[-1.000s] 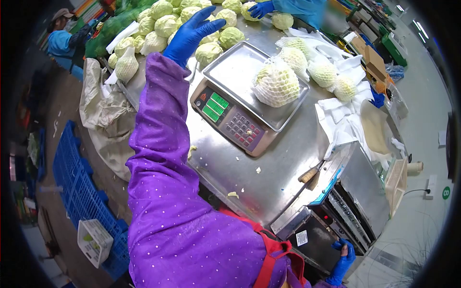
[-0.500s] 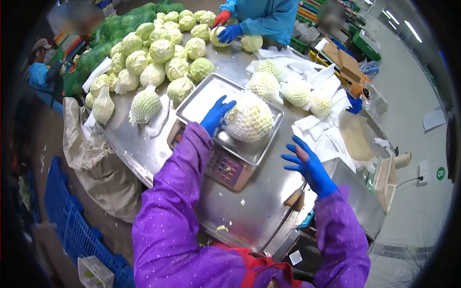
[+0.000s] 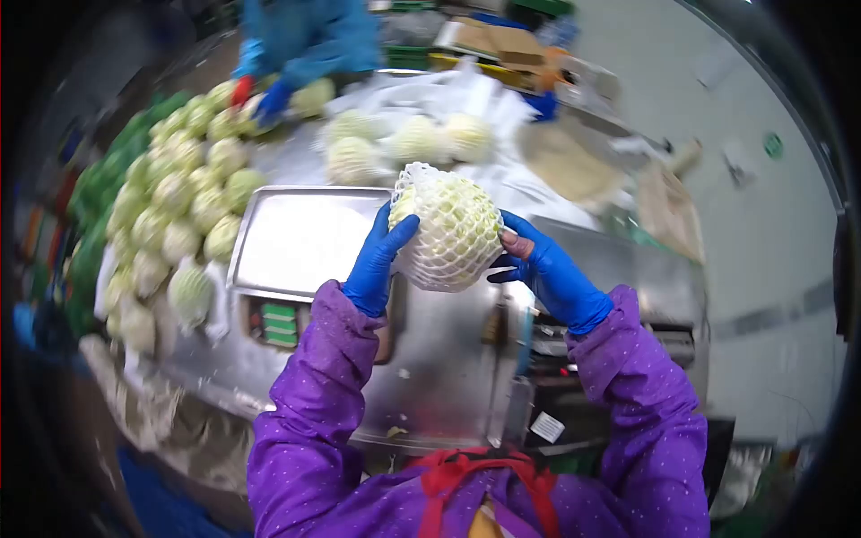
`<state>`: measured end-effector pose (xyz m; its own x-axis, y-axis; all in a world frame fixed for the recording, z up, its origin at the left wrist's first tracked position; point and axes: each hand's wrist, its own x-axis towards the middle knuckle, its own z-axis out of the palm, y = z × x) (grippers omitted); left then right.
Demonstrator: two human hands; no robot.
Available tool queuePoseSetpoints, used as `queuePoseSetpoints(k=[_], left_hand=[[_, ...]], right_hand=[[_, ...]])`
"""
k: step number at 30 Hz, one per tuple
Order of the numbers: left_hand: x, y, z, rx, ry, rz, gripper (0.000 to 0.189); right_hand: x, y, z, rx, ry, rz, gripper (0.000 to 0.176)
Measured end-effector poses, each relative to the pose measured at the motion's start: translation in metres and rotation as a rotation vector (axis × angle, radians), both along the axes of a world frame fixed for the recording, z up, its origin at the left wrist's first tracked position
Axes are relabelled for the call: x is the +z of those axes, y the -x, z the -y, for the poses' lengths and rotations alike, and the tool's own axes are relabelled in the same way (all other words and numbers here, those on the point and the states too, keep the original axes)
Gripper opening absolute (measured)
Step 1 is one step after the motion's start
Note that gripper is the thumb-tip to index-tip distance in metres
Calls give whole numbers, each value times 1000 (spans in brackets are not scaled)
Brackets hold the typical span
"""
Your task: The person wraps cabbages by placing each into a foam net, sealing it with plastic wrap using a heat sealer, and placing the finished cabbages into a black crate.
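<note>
A pale green cabbage in white foam netting (image 3: 451, 231) is held up between both hands, over the metal table (image 3: 439, 359). My left hand (image 3: 381, 255), in a blue glove, grips its left side with the thumb across the front. On the right side, my right hand (image 3: 549, 269) holds it with thumb and fingers; the glove's thumb tip is torn and skin shows. The scale's metal tray (image 3: 309, 238) lies to the left of the cabbage with nothing on it, above the scale's display and keys (image 3: 274, 325).
Loose cabbages (image 3: 175, 193) are heaped at the left. Several netted cabbages (image 3: 417, 141) lie on white netting sleeves at the back. A co-worker in a blue gown (image 3: 309, 36) handles cabbages across the table. A dark machine (image 3: 574, 359) stands at the right.
The netted cabbage has been lifted off the scale tray, and my right hand has closed on it. The head view has turned, so the scale and heap appear further left.
</note>
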<state>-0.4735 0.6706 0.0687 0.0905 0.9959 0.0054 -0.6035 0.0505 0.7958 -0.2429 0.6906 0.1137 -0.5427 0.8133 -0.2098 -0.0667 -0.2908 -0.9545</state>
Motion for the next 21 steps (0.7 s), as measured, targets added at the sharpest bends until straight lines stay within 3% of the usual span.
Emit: queuePoseSetpoints(k=[3, 7, 11, 14, 15, 16, 17, 19, 21], left_hand=[[8, -90, -15, -160, 127, -82, 65], [20, -206, -21, -440, 193, -153, 65], [-24, -278, -43, -546, 103, -338, 66], [-21, -280, -39, -442, 68, -462, 80], [-17, -271, -34, -273, 96, -667, 88], [2, -251, -27, -330, 104, -666, 93], [-2, -227, -26, -323, 100, -733, 74], [-2, -178, -16, -220, -65, -743, 57], [1, -135, 4, -189, -66, -917, 50]], right_hand=[[13, -91, 24, -131, -85, 83, 51], [8, -199, 47, -333, -5, 165, 43], [-37, -277, 42, -437, 74, 213, 41], [-47, -300, 48, -381, 50, 69, 42], [-52, -306, 47, -335, 51, 31, 43], [-49, -317, 49, -366, 79, 131, 42], [-44, -331, 54, -371, -60, 336, 41], [-31, -361, 64, -367, -356, 742, 39], [-34, -407, 79, -127, -755, 973, 44]])
